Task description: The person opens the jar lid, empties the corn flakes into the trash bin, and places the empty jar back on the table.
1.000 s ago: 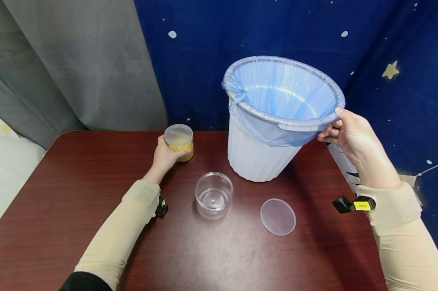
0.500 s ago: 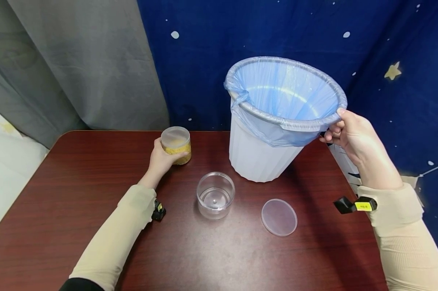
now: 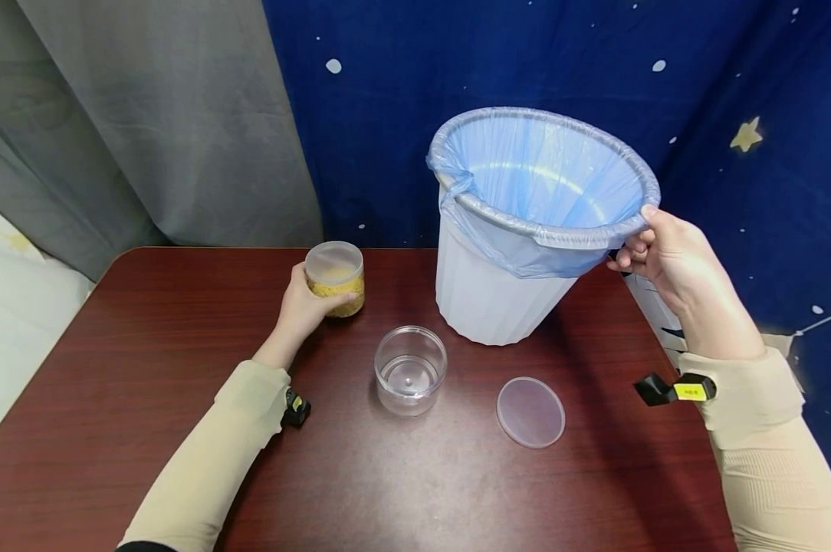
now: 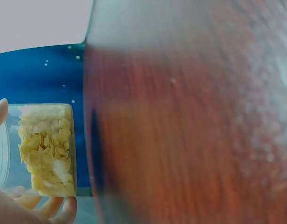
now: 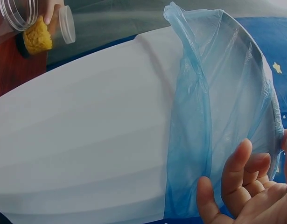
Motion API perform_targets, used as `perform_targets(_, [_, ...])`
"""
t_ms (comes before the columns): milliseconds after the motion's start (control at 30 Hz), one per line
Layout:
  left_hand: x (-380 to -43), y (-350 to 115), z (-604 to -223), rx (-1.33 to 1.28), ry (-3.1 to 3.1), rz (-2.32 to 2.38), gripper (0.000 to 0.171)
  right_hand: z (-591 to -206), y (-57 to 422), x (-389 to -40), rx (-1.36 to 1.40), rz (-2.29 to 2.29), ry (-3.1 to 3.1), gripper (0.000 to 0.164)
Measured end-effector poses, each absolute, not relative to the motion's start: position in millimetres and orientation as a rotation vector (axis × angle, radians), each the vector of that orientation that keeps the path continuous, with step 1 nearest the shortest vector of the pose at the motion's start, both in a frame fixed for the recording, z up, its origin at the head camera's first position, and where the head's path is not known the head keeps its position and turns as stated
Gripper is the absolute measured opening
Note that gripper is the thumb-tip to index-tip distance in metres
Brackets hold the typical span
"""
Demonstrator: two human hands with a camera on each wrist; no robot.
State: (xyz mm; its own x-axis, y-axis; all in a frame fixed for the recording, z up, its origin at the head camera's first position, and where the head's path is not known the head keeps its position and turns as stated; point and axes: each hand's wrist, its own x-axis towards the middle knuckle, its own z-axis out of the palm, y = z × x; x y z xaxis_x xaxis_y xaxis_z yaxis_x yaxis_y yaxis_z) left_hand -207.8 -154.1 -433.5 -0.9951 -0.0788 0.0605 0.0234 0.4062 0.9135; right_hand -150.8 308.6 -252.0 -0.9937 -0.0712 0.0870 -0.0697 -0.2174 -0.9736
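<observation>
In the head view my left hand grips a clear lidded jar of yellow flakes near the table's back edge. The left wrist view shows the flakes through the jar's wall, fingers below it and a fingertip at the lid end. My right hand pinches the right rim of a white trash can, thumb on top and fingers loosely curled under. A blue bag lines the can and folds over its rim. The can leans to the right, its lower end close over the table.
An open clear jar stands mid-table, in front of the can. To its right a round translucent lid lies flat on the brown table. Grey and dark blue curtains hang behind the table's back edge.
The left hand has shifted the jar of flakes slightly left and nearer to me. The right hand and the leaning trash can have stayed in place.
</observation>
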Motion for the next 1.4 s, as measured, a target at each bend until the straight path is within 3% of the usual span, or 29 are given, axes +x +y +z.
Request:
perform_targets(933, [-160, -148, -401, -0.132, -2.439, -1.643, 0.097, -251, 307, -151, -0.127, -2.464, 1.930, 0.035])
perform_targets(1400, [-139, -139, -385, -0.181, -2.426, -1.603, 0.096, -255, 303, -144, -0.047, -2.466, 2.322, 0.021])
